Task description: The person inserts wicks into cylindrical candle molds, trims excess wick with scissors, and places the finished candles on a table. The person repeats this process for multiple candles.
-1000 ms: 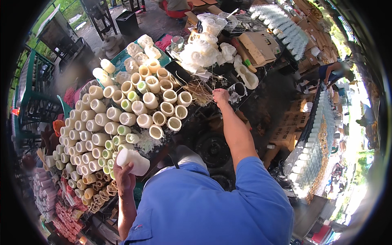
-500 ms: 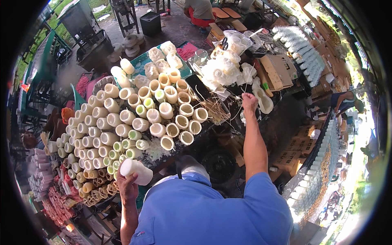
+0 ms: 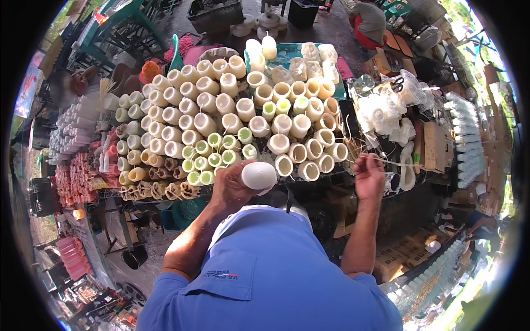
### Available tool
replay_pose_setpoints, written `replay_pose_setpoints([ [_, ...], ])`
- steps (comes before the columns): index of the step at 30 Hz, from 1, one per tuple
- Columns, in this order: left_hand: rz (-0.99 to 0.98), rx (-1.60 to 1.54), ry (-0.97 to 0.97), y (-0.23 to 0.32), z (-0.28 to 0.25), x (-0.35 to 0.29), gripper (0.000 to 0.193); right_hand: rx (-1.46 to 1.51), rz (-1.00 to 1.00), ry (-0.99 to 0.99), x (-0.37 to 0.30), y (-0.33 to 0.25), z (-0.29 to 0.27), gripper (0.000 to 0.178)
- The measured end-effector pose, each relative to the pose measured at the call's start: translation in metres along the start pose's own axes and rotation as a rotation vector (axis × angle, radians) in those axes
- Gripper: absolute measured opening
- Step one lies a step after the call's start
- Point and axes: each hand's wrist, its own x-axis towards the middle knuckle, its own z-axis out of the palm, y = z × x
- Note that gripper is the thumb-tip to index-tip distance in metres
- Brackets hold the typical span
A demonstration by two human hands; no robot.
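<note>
My left hand (image 3: 226, 186) is wrapped round a smooth white pillar candle (image 3: 258, 176), its rounded end facing up, just in front of the table's near edge. To the right, my right hand (image 3: 369, 176) has its fingertips pinched on a thin pale wick (image 3: 393, 162), next to a bundle of such strands. Between and beyond the hands stand many hollow cream candle cups (image 3: 205, 124), several with wicks sticking out. Smaller green-lined cups (image 3: 214, 160) sit closest to my left hand. Larger open cups (image 3: 307, 170) lie tilted between the two hands.
White wax flower shapes (image 3: 381, 113) and scissors (image 3: 397, 84) lie beyond my right hand, beside a cardboard box (image 3: 434, 146). A turquoise tray (image 3: 287, 52) is at the back. Pink candles (image 3: 74, 185) are stacked at left. Another person (image 3: 369, 25) crouches behind the table.
My view has turned toward the left part of the table. My left hand has brought the candle up to the table edge, and my right hand has drawn nearer my body with the wick.
</note>
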Motion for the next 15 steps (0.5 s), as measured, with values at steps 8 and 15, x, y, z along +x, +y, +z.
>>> replay_pose_setpoints([
  [8,0.138,0.081,0.046,0.000,-0.008,-0.014,0.066,-0.377,0.140,-0.503,-0.115,0.025,0.167,0.009],
  [15,0.278,0.175,0.052,-0.007,-0.023,-0.029,0.068,-0.744,-0.224,-0.636,-0.142,0.052,0.202,0.011],
])
